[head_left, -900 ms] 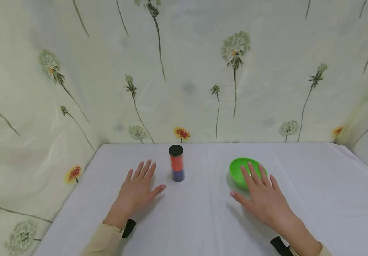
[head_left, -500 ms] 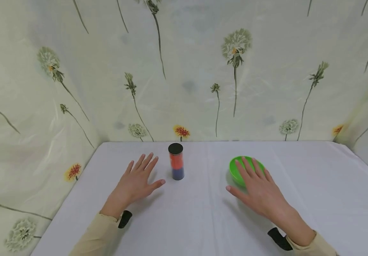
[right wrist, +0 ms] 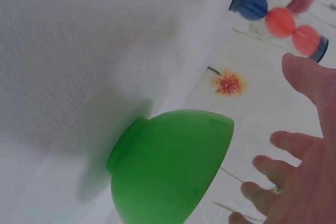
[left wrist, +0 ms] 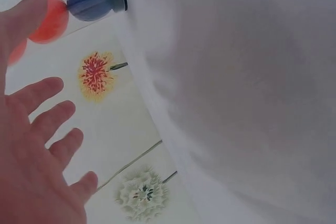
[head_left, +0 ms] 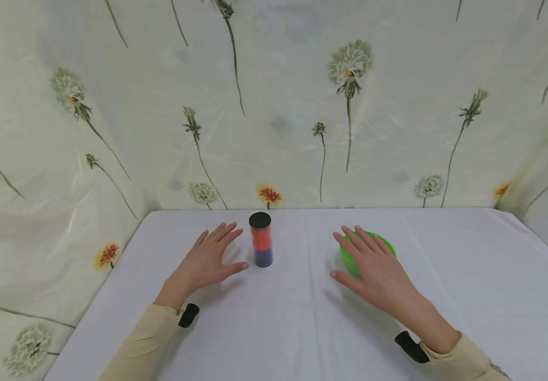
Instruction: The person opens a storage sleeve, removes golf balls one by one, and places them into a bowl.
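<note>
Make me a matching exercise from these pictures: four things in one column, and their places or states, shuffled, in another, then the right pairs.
Things
1. See-through cylindrical tube
2. Bright green round bowl
3. Left hand
4. Right hand

Places or states
A. Partly hidden behind a hand in the head view
B. Beside the tube, fingers spread, holding nothing
C. Contains one blue ball and two orange-red balls
D. Nearest the bowl, holding nothing

Right pairs: 1-C, 2-A, 3-B, 4-D
</note>
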Demonstrator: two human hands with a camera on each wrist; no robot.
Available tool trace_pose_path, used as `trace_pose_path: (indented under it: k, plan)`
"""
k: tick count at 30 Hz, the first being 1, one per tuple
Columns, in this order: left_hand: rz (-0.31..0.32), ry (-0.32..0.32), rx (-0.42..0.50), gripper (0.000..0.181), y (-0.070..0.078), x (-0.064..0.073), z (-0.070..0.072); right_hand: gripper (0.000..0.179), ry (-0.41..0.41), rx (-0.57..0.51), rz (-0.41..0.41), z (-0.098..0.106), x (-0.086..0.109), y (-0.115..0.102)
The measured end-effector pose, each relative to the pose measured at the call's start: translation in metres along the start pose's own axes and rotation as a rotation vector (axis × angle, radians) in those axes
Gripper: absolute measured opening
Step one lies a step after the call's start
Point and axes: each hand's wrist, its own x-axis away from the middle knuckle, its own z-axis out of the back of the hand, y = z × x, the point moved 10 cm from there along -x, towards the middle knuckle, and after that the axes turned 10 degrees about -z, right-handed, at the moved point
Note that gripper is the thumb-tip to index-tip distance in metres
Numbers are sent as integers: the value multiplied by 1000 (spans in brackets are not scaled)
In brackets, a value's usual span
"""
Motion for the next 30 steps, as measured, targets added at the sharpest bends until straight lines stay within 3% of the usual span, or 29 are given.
trace_pose_path:
  k: [6,12,21,30]
  plan:
    - [-1,36,58,77,-3,-7,0,69,101,-34,80,6,-5,-7]
    - [4,55,232,75,-10,-13,-3,62,155,-151,114,11,-11,-9]
    - [84,39,434,74,-19,-16,-13,56,66,-339,29,2,-20,-1]
    - [92,81,488,71,-17,-24,-15,54,-16,-483,-71,-6,-29,6]
